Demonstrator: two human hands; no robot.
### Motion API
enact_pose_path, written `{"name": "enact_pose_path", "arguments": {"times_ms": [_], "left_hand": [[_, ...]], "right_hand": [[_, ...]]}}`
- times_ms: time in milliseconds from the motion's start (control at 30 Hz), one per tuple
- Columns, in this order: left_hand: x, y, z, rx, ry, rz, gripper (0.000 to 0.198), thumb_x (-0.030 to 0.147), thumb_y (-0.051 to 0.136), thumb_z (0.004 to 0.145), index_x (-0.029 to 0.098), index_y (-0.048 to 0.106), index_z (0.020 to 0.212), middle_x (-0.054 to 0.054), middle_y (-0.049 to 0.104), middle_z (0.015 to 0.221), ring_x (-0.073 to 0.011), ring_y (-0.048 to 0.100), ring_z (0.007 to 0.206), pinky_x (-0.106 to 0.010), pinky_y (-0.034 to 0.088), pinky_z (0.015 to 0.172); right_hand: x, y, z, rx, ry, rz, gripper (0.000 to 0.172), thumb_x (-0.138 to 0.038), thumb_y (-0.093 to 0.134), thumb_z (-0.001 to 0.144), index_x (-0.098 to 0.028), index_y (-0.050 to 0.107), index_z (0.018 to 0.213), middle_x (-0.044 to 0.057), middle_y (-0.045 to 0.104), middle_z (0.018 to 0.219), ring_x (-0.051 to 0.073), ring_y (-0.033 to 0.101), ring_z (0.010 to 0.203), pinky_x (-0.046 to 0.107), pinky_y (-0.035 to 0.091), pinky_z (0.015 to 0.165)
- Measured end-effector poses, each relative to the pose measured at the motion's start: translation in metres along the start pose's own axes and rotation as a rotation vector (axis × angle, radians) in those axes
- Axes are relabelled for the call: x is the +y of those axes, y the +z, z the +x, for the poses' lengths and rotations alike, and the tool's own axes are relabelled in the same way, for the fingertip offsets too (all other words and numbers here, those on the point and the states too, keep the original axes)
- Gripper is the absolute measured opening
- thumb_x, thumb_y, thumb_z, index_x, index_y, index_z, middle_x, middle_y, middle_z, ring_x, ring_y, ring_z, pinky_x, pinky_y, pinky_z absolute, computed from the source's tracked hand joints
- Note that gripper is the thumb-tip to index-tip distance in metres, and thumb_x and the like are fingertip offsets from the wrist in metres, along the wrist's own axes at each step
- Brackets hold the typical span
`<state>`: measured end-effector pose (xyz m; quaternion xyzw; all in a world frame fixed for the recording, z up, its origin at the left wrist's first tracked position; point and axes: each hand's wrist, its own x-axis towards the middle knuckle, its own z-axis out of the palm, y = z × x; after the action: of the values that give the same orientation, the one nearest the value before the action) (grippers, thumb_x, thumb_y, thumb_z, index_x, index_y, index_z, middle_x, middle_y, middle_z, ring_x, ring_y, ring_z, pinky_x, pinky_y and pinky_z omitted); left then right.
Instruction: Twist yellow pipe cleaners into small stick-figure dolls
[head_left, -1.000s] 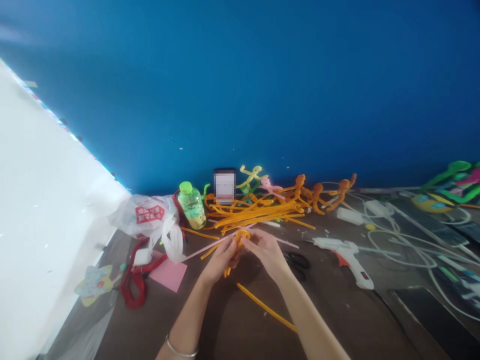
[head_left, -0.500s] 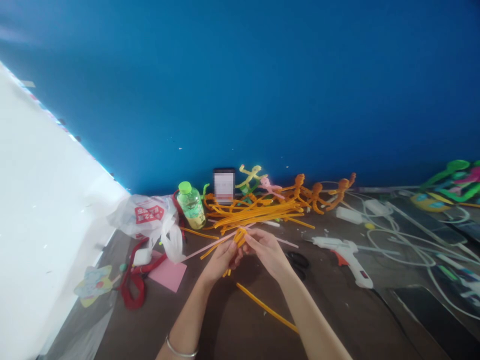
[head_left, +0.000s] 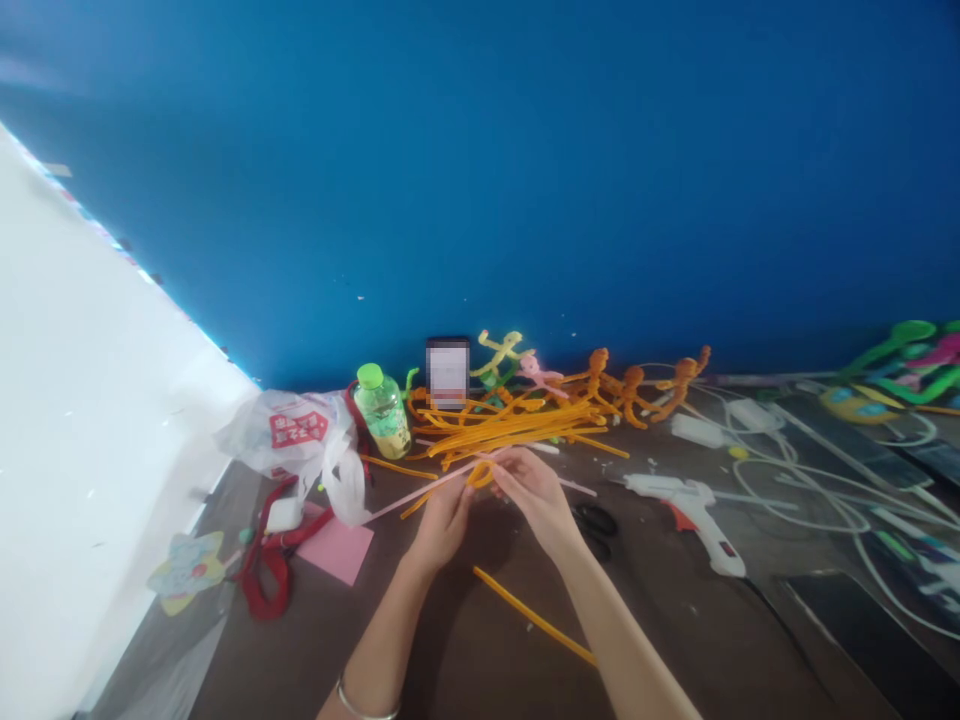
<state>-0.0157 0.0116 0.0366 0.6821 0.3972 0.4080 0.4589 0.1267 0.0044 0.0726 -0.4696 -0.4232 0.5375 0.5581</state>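
Between my two hands is a small looped piece of orange pipe cleaner (head_left: 481, 475). My left hand (head_left: 444, 522) pinches its left side, and my right hand (head_left: 531, 492) grips it from the right with bent fingers. Parts of the loop are hidden by my fingers. Just beyond my hands lies a heap of orange pipe cleaners (head_left: 517, 430). A pink pipe cleaner (head_left: 412, 496) runs slantwise behind my left hand. One loose orange pipe cleaner (head_left: 532, 613) lies on the dark table (head_left: 480, 670) between my forearms.
Left stand a green-capped bottle (head_left: 384, 415) and a white plastic bag (head_left: 281, 430), near pink paper (head_left: 341, 550). Pipe-cleaner figures (head_left: 634, 385) line the wall. At right are black-handled scissors (head_left: 596, 525), a glue gun (head_left: 694, 515), white cables (head_left: 780, 480) and a dark phone (head_left: 874, 630).
The orange pipe cleaner between my hands has turned and now shows as a rounded loop. Its ends below my left hand no longer show. My left hand has shifted slightly.
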Motion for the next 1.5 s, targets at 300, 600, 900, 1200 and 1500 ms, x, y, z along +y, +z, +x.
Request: {"name": "enact_pose_path", "arguments": {"times_ms": [300, 600, 900, 1200, 1500], "left_hand": [[-0.021, -0.001, -0.003, 0.032, 0.165, 0.553, 0.042, 0.024, 0.033, 0.087, 0.020, 0.042, 0.128, -0.009, 0.055, 0.087, -0.0182, 0.053, 0.076, -0.028, 0.042, 0.066], [-0.016, 0.002, -0.004, -0.010, 0.187, 0.507, 0.041, 0.031, 0.034, 0.088, 0.018, 0.046, 0.125, -0.007, 0.052, 0.082, -0.0172, 0.048, 0.074, -0.028, 0.039, 0.067], [0.000, 0.003, -0.002, -0.373, -0.222, -0.187, 0.044, 0.049, 0.036, 0.084, 0.012, 0.058, 0.074, 0.002, 0.041, 0.055, -0.0079, 0.037, 0.049, -0.021, 0.029, 0.049], [-0.002, -0.007, -0.001, -0.371, -0.314, -0.308, 0.042, 0.052, 0.039, 0.081, 0.014, 0.047, 0.069, 0.005, 0.038, 0.054, -0.0056, 0.034, 0.045, -0.020, 0.025, 0.045], [-0.002, -0.009, 0.000, -0.150, 0.013, 0.266, 0.036, 0.041, 0.028, 0.088, 0.016, 0.052, 0.076, -0.001, 0.050, 0.071, -0.0124, 0.042, 0.066, -0.025, 0.033, 0.063]], "right_hand": [[-0.004, -0.012, 0.004, -0.092, 0.070, -0.131, 0.026, -0.039, 0.066, 0.068, -0.016, 0.061, 0.081, 0.004, 0.062, 0.074, 0.012, 0.055, 0.055, 0.027, 0.046, 0.053], [-0.013, -0.019, -0.002, -0.236, 0.171, -0.221, 0.025, -0.040, 0.061, 0.073, -0.014, 0.061, 0.071, 0.002, 0.058, 0.061, 0.010, 0.050, 0.053, 0.024, 0.041, 0.053], [-0.023, -0.025, -0.004, -0.266, 0.116, -0.380, 0.023, -0.037, 0.061, 0.071, -0.014, 0.062, 0.073, 0.005, 0.060, 0.087, 0.008, 0.050, 0.052, 0.024, 0.041, 0.051], [-0.021, -0.021, -0.004, -0.277, 0.127, -0.416, 0.025, -0.040, 0.058, 0.075, -0.015, 0.060, 0.073, 0.001, 0.058, 0.063, 0.010, 0.051, 0.052, 0.023, 0.042, 0.052], [-0.013, -0.014, -0.005, -0.217, 0.249, -0.241, 0.030, -0.043, 0.059, 0.075, -0.014, 0.058, 0.070, 0.002, 0.060, 0.058, 0.011, 0.055, 0.052, 0.023, 0.043, 0.051]]}}
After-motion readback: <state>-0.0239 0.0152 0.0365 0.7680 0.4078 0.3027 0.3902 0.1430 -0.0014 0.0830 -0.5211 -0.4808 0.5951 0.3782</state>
